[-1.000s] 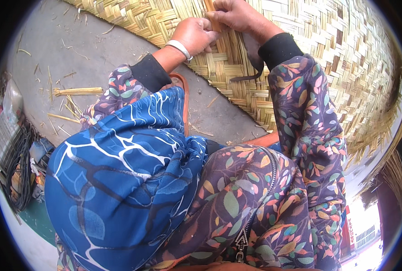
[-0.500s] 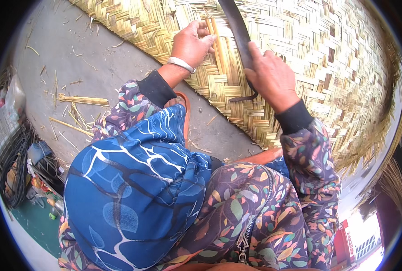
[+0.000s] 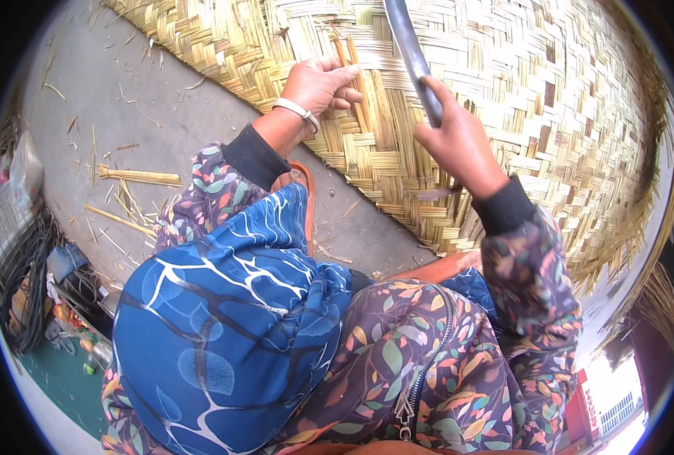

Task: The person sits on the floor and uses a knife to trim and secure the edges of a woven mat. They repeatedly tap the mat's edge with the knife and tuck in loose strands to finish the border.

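Observation:
A large mat [image 3: 489,91] of woven pale straw-coloured strips spreads before me. My left hand [image 3: 318,89], with a pale bracelet at the wrist, is over the mat's left part. Its thumb and fingers close on a narrow reed strip [image 3: 354,51] that lies on the weave; the exact grip is partly hidden. In my right hand [image 3: 462,140] is a long, dark, slightly curved knife [image 3: 409,53], its blade pointing away from me above the mat. The tail of its handle shows blurred below that hand. Wider flat strips lie between the two hands.
Loose straw and a short bundle of reeds [image 3: 140,176] litter the grey floor [image 3: 125,83] at left. Coiled black cables [image 3: 30,280] and a pale crate [image 3: 7,208] stand at the far left. A blue patterned cloth [image 3: 223,326] covers my knee; a sandal [image 3: 309,205] shows beside it.
My right hand has lifted and turned the knife, its blade shifting right and catching light. My left hand has moved slightly nearer me, its fingers curling in around the strip.

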`<state>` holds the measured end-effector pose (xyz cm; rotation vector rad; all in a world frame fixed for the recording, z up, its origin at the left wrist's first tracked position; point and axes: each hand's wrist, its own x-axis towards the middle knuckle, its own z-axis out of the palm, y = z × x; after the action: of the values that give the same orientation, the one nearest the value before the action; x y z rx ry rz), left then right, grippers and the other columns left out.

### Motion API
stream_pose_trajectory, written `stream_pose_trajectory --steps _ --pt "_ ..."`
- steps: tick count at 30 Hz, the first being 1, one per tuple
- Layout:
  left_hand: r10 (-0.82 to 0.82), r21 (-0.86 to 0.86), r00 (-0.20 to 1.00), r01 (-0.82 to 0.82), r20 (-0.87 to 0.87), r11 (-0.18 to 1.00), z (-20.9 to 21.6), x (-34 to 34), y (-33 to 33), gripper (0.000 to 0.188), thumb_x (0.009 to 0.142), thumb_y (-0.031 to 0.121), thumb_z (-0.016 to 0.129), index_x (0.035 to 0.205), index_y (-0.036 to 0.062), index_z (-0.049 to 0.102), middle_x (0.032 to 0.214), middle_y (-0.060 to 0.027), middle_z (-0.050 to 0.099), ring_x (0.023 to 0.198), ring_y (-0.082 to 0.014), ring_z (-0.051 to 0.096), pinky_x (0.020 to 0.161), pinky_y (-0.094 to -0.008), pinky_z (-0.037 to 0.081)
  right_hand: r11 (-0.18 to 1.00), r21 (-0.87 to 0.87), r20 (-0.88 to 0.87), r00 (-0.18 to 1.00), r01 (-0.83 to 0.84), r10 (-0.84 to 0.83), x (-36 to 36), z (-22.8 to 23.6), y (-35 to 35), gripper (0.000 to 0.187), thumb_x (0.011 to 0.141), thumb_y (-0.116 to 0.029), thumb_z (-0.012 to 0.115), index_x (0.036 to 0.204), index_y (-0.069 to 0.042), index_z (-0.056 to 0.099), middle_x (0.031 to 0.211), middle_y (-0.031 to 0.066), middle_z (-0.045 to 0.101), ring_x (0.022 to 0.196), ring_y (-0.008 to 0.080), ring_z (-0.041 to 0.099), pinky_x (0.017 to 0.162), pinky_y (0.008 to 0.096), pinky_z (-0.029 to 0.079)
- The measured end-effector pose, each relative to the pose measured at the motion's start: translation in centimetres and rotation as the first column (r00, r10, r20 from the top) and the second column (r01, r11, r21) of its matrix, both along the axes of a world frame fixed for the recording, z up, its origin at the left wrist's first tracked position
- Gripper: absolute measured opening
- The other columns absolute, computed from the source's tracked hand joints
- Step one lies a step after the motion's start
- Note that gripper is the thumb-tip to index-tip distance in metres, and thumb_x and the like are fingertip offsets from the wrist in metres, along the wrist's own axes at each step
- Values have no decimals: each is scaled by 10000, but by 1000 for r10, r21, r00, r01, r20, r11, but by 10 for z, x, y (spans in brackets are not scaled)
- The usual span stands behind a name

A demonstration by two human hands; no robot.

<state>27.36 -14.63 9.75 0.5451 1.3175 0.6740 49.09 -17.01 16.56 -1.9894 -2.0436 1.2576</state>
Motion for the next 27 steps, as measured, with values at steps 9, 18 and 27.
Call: stream_pose_trajectory --steps 9,18,27 --pt "98 96 988 -86 -122 992 3 11 -9 231 893 239 661 959 19 640 756 -31 658 539 -73 623 446 -170 475 907 -336 -61 967 -255 249 31 67 -26 517 825 -209 629 1314 -94 510 804 241 638 740 396 633 690 441 505" --pt "120 3 991 -120 58 993 -7 3 -9 257 885 260 674 992 29 640 810 -14 649 638 -85 654 508 -162 495 810 -564 -151 984 -162 91 30 76 1 535 807 -167 609 1317 -36 515 766 183 661 681 272 638 673 366 498" --pt "5 95 1000 -4 -14 995 -4 -2 -2 261 887 283 670 956 33 647 720 -12 647 606 -71 646 477 -164 489 876 -391 -3 952 -282 306 19 70 -14 531 793 -188 634 1295 -48 535 931 247 663 842 349 658 766 374 515"
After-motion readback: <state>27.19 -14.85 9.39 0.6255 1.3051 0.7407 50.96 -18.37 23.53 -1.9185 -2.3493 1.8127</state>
